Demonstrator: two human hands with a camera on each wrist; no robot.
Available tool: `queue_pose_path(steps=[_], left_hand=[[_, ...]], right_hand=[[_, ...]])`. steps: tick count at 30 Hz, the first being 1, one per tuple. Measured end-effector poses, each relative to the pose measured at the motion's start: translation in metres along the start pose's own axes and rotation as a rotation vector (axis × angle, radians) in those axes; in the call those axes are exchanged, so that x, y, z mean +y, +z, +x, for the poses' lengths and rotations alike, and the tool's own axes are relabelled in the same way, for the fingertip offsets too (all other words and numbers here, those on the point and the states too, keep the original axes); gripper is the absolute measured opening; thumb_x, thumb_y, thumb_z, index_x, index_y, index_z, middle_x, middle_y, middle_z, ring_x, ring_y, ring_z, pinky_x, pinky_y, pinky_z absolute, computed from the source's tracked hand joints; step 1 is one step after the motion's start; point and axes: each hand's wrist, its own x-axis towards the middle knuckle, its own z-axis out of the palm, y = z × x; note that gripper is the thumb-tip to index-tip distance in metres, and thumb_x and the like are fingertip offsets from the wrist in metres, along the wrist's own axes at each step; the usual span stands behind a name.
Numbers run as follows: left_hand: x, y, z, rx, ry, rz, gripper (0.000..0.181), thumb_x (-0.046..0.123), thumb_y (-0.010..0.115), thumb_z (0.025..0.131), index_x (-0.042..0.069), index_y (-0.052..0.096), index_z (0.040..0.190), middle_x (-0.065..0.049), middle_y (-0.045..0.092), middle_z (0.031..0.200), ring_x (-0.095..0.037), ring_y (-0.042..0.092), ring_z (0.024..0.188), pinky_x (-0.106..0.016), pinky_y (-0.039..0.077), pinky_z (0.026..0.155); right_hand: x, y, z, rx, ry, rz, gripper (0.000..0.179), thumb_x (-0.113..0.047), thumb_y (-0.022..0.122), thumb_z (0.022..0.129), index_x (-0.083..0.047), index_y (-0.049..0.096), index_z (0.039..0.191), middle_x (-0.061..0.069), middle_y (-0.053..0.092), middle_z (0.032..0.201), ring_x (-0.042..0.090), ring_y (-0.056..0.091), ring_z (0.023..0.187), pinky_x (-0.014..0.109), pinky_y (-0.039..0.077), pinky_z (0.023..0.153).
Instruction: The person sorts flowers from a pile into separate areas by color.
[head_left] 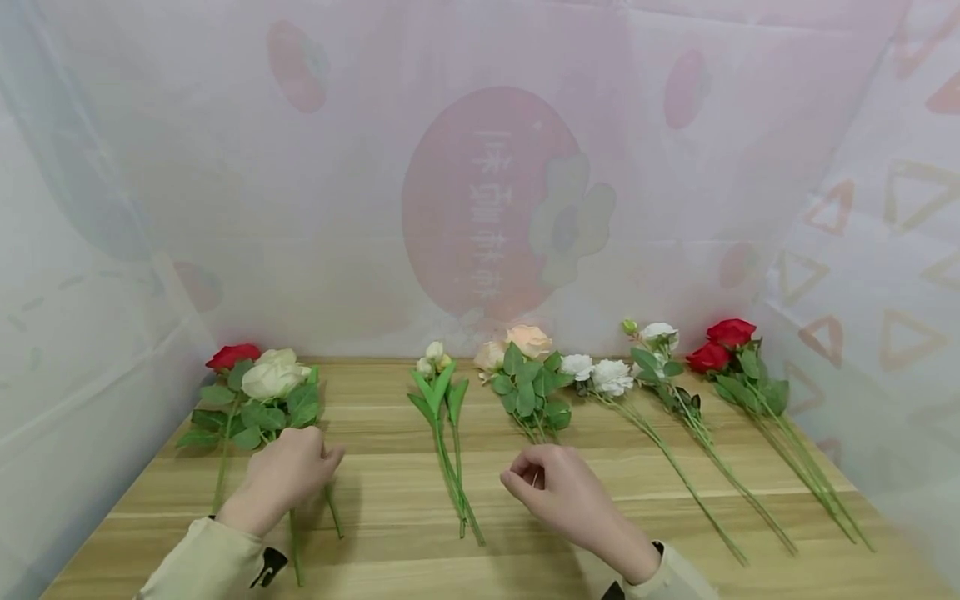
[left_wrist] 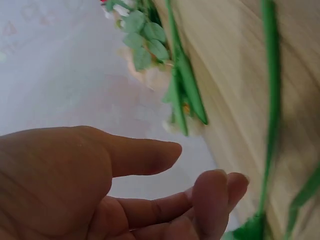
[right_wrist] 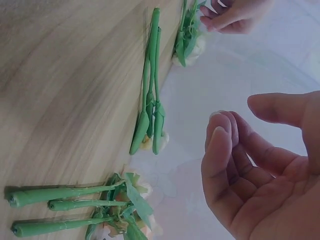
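My left hand (head_left: 288, 475) is over the stems of a white rose (head_left: 273, 373) and a red rose (head_left: 234, 357) at the left of the table. In the left wrist view its thumb and loosely bent fingers (left_wrist: 210, 197) stand apart with nothing between them. My right hand (head_left: 566, 492) hovers near the lower stems of the peach roses (head_left: 529, 342), which it partly hides in the head view. The right wrist view shows its thumb (right_wrist: 275, 107) separated from relaxed, curved fingers, holding nothing. Between the hands lie white tulips (head_left: 435, 364) with green stems (head_left: 452, 475).
To the right on the wooden table (head_left: 375, 500) are small white flowers (head_left: 612, 377), another white-flowered spray (head_left: 660, 335) and two red roses (head_left: 731, 332), stems toward the front. A printed fabric backdrop (head_left: 337, 208) rises behind, with fabric walls on both sides.
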Motion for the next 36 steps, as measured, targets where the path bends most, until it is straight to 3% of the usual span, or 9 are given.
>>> queue_pose_path(steps=[5, 9, 13, 17, 20, 24, 29, 36], left_hand=[[-0.017, 0.008, 0.008, -0.051, -0.037, 0.029, 0.045, 0.029, 0.06, 0.096, 0.013, 0.043, 0.058, -0.001, 0.037, 0.054, -0.013, 0.037, 0.047, -0.03, 0.031, 0.042], [-0.023, 0.013, 0.01, -0.075, -0.058, 0.049, 0.045, 0.03, 0.061, 0.094, 0.013, 0.042, 0.058, -0.002, 0.035, 0.056, -0.014, 0.036, 0.049, -0.032, 0.032, 0.044], [-0.026, 0.014, 0.011, -0.094, -0.056, 0.047, 0.04, 0.02, 0.063, 0.091, 0.013, 0.041, 0.058, 0.0, 0.032, 0.055, -0.014, 0.034, 0.049, -0.033, 0.031, 0.046], [-0.028, 0.013, 0.014, -0.116, -0.047, 0.037, 0.021, 0.008, 0.059, 0.085, 0.008, 0.048, 0.067, -0.006, 0.043, 0.062, -0.02, 0.043, 0.055, -0.038, 0.036, 0.049], [-0.028, 0.014, 0.016, -0.135, -0.056, -0.008, 0.015, 0.004, 0.055, 0.08, 0.007, 0.051, 0.066, -0.006, 0.051, 0.058, -0.02, 0.047, 0.051, -0.035, 0.037, 0.047], [-0.026, 0.014, 0.016, -0.129, -0.054, -0.094, 0.031, 0.004, 0.055, 0.082, 0.012, 0.045, 0.054, 0.003, 0.041, 0.043, -0.01, 0.038, 0.04, -0.026, 0.032, 0.042], [-0.017, 0.009, 0.014, -0.075, 0.012, -0.14, 0.048, 0.008, 0.06, 0.087, 0.016, 0.034, 0.048, 0.009, 0.024, 0.044, -0.005, 0.022, 0.041, -0.021, 0.024, 0.042], [0.009, 0.002, 0.003, -0.031, 0.083, -0.193, 0.047, 0.011, 0.059, 0.091, 0.017, 0.034, 0.051, 0.009, 0.025, 0.044, -0.006, 0.02, 0.042, -0.022, 0.021, 0.043]], right_hand=[[0.0, 0.0, 0.0, -0.008, 0.003, 0.001, 0.014, -0.026, 0.067, 0.095, -0.02, 0.07, 0.082, -0.014, 0.06, 0.071, 0.007, 0.055, 0.061, 0.027, 0.048, 0.057], [-0.001, 0.001, 0.0, -0.022, 0.007, 0.009, 0.014, -0.024, 0.068, 0.095, -0.02, 0.07, 0.082, -0.013, 0.06, 0.07, 0.008, 0.054, 0.06, 0.027, 0.048, 0.056], [-0.001, 0.002, 0.001, -0.029, 0.004, 0.015, 0.015, -0.023, 0.068, 0.095, -0.02, 0.07, 0.08, -0.013, 0.059, 0.069, 0.007, 0.053, 0.058, 0.027, 0.047, 0.055], [0.0, 0.003, 0.0, -0.028, 0.002, 0.016, 0.015, -0.022, 0.068, 0.095, -0.019, 0.07, 0.08, -0.013, 0.059, 0.069, 0.007, 0.053, 0.059, 0.027, 0.047, 0.055], [0.001, 0.004, -0.001, -0.029, 0.001, 0.016, 0.014, -0.021, 0.068, 0.095, -0.019, 0.069, 0.081, -0.013, 0.06, 0.069, 0.007, 0.053, 0.059, 0.026, 0.047, 0.055], [0.002, 0.004, -0.001, -0.024, -0.006, 0.013, 0.015, -0.021, 0.068, 0.095, -0.017, 0.07, 0.081, -0.013, 0.059, 0.068, 0.007, 0.053, 0.058, 0.026, 0.047, 0.055], [0.002, 0.005, -0.001, -0.026, 0.001, 0.005, 0.016, -0.023, 0.067, 0.095, -0.017, 0.07, 0.081, -0.013, 0.059, 0.068, 0.006, 0.052, 0.057, 0.026, 0.046, 0.054], [0.003, 0.005, 0.0, -0.045, 0.009, 0.024, 0.015, -0.023, 0.067, 0.096, -0.019, 0.07, 0.082, -0.012, 0.06, 0.068, 0.007, 0.053, 0.057, 0.027, 0.046, 0.054]])
